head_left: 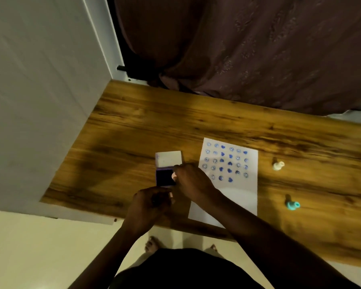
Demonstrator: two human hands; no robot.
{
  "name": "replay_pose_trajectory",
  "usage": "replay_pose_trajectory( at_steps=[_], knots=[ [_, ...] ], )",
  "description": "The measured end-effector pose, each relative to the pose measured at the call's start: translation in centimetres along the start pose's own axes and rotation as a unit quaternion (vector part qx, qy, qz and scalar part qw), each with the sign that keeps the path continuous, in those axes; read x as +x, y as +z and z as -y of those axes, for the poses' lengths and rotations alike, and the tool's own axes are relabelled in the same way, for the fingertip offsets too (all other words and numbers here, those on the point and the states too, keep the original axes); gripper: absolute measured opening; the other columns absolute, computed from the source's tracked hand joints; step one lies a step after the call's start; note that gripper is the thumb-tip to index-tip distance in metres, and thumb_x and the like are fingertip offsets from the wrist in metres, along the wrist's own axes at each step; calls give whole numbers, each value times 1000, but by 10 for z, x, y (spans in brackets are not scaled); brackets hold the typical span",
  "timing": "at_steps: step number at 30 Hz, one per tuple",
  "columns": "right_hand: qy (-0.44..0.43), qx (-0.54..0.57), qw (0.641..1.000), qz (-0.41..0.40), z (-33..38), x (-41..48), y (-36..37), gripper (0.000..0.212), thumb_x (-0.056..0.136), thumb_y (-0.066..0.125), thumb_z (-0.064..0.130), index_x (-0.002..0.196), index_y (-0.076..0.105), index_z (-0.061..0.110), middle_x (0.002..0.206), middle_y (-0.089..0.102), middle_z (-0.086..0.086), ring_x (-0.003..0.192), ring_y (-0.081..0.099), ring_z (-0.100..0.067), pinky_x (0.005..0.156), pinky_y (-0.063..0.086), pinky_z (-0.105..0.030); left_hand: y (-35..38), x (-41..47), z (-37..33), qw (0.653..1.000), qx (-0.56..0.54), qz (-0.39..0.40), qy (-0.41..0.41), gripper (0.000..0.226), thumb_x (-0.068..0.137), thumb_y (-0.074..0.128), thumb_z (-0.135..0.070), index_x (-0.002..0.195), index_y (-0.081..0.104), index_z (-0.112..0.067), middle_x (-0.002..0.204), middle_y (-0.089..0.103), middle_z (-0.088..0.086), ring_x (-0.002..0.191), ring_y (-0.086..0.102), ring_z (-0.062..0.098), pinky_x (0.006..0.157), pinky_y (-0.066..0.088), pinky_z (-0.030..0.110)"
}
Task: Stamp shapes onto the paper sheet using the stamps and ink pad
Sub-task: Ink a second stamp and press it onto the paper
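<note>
A white paper sheet (238,190) lies on the wooden table (133,126), its upper half covered with rows of blue stamped faces and hearts. Left of it sits the ink pad (164,177), dark blue, with its white lid (168,160) flipped back. My right hand (193,182) reaches across the sheet's left edge and holds a pale pink stamp (174,176) down on the ink pad's right side. My left hand (152,202) is curled just below the pad at its near edge, touching or steadying it; what it grips is hidden.
A white stamp (278,165) and a teal stamp (292,204) lie on the table to the right of the sheet. A dark curtain (248,49) hangs behind the table, and a white wall (40,101) stands to the left. My feet show below the table's near edge.
</note>
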State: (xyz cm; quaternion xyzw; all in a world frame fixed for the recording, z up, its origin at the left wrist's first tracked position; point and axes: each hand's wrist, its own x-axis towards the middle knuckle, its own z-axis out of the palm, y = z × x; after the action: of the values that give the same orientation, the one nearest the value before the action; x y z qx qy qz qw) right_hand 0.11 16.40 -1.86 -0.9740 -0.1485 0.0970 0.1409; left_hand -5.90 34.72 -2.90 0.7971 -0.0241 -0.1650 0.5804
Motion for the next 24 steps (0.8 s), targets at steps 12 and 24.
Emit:
replay_pose_trajectory(
  at_steps=[12,24],
  knots=[
    [207,154,945,-201,-114,-98,-28,14,99,61,28,101,69,17,97,74,-1,84,69,-12,74,49,-14,78,35,-13,954,188,165,166,27,79,77,-49,104,71,-42,141,57,-24,142,40,-3,114,41,30],
    [220,109,952,-183,-149,-114,-14,19,99,62,25,106,70,9,101,77,-10,86,73,-23,82,58,-30,104,41,10,958,172,164,158,29,79,83,-36,105,75,-27,138,59,-18,147,33,3,124,26,38]
  ],
)
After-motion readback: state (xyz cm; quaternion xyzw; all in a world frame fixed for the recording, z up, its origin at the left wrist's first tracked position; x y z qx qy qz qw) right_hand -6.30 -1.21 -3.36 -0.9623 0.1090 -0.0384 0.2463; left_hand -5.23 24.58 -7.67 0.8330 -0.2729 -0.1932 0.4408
